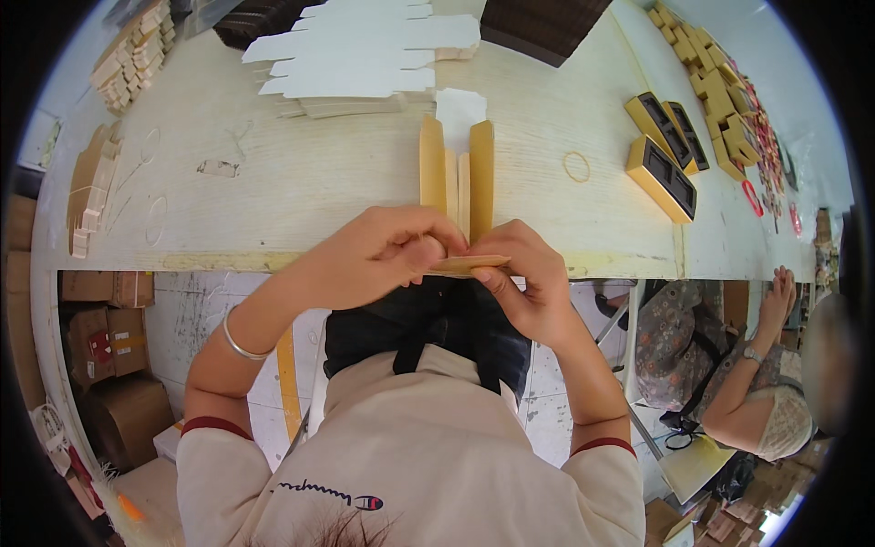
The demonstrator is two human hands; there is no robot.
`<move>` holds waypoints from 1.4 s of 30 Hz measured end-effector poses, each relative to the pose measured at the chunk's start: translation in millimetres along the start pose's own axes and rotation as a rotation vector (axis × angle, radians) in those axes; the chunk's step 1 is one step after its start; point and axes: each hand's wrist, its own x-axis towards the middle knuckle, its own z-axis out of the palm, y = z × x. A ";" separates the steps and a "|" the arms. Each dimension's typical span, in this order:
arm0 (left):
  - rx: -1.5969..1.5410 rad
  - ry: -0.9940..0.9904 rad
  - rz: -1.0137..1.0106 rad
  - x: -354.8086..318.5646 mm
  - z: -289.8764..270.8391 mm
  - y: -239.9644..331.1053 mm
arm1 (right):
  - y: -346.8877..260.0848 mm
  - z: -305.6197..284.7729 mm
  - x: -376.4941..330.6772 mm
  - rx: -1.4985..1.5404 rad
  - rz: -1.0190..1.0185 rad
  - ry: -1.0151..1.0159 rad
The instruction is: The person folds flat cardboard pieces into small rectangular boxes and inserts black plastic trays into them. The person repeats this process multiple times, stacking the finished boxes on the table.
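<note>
A partly folded gold cardboard box (481,173) lies lengthwise at the table's front edge, its long side walls standing up and its inside pale. My left hand (392,246) is closed at its near end from the left, fingers curled and thumb tucked against the card. From the right, my right hand (527,278) pinches the near end flap (469,263), thumb below and fingers above. The fingertips of both hands almost meet over that flap. Part of the near end is hidden behind the hands.
A stack of white box blanks (351,55) lies behind the box, between dark brown trays (542,27). Gold boxes with black inserts (663,178) stand at right, near a rubber band (576,166). Banded cardboard pieces (91,187) lie left. Another person (747,365) sits at right.
</note>
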 end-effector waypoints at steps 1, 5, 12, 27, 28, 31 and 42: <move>0.016 -0.009 0.013 -2.2 -1.0 2.7 | -1.6 4.0 0.3 0.117 0.074 0.080; 0.331 0.043 0.032 -5.7 13.1 8.5 | -7.8 19.0 -4.8 0.100 0.102 0.238; 0.287 0.196 0.317 0.9 23.0 -2.1 | -6.2 15.3 -0.3 -0.110 0.060 0.178; 0.811 0.417 0.417 -9.9 33.8 -18.3 | -7.2 22.9 -2.6 -0.755 -0.227 0.219; 0.867 0.424 0.436 -9.7 33.5 -17.2 | -11.6 22.7 0.4 -0.791 -0.204 0.201; 0.928 0.417 0.460 -6.3 31.4 -13.1 | -20.6 23.6 5.4 -0.861 -0.126 0.135; 0.685 -0.038 0.098 8.9 -2.0 16.0 | -22.2 -1.4 19.9 -0.465 0.005 -0.152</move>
